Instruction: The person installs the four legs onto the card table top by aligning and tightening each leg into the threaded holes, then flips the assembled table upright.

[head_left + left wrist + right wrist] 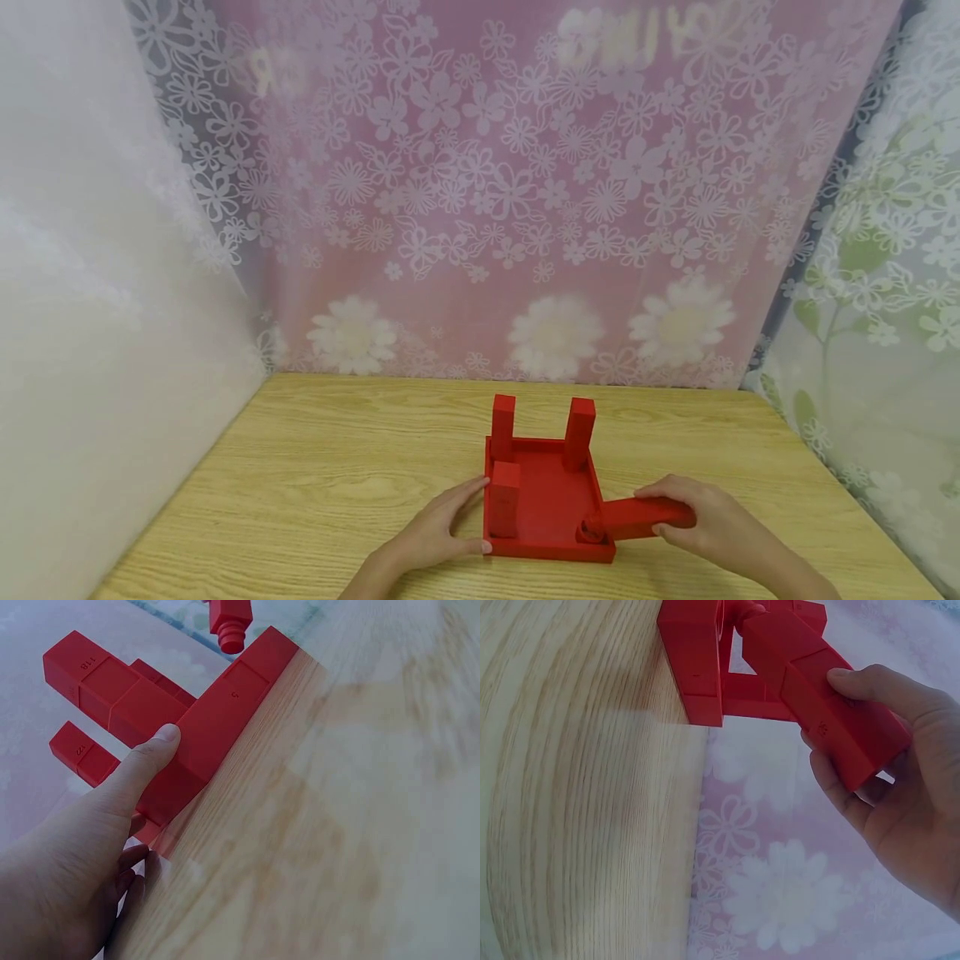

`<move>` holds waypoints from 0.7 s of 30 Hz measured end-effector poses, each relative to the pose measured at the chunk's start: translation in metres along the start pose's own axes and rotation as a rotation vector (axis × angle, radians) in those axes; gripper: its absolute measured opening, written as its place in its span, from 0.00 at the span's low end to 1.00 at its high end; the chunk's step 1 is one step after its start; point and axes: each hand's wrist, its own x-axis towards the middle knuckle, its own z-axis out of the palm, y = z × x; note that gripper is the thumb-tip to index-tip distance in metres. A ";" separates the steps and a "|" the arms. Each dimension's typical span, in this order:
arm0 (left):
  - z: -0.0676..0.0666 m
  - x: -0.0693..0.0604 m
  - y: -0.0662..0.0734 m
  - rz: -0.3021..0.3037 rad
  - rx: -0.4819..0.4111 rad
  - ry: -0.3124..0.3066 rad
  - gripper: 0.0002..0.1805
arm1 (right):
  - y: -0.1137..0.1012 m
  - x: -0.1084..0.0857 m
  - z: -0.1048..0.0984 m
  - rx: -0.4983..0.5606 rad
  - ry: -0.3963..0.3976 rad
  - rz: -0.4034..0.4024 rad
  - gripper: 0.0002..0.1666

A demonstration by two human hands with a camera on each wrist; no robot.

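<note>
A shallow red tray (547, 500) lies on the wooden table, with red square posts upright at three corners: front left (504, 500), back left (503, 427) and back right (580, 433). My left hand (431, 529) holds the tray's front left corner, thumb (161, 742) on the front wall and fingers around the left side. In my right hand (708, 521) is a loose red post (836, 705), gripped between thumb and fingers. It tilts nearly flat, its ridged threaded end (231, 639) toward the front right corner. In the left wrist view that end hangs apart from the tray.
The wooden table (337, 467) extends around the tray. A pink flowered curtain (480, 208) hangs behind it. A pale sheet (112, 292) stands on the left, and a flowered one (892, 333) on the right.
</note>
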 end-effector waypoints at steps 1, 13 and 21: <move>0.000 0.000 0.000 -0.001 0.000 0.000 0.46 | 0.000 0.001 0.000 0.004 -0.007 0.004 0.19; 0.000 0.000 -0.001 0.005 0.011 0.004 0.46 | -0.001 0.003 0.002 -0.018 -0.004 -0.044 0.18; 0.000 0.000 0.002 0.023 0.026 0.009 0.46 | -0.004 0.006 0.004 -0.028 0.013 -0.032 0.16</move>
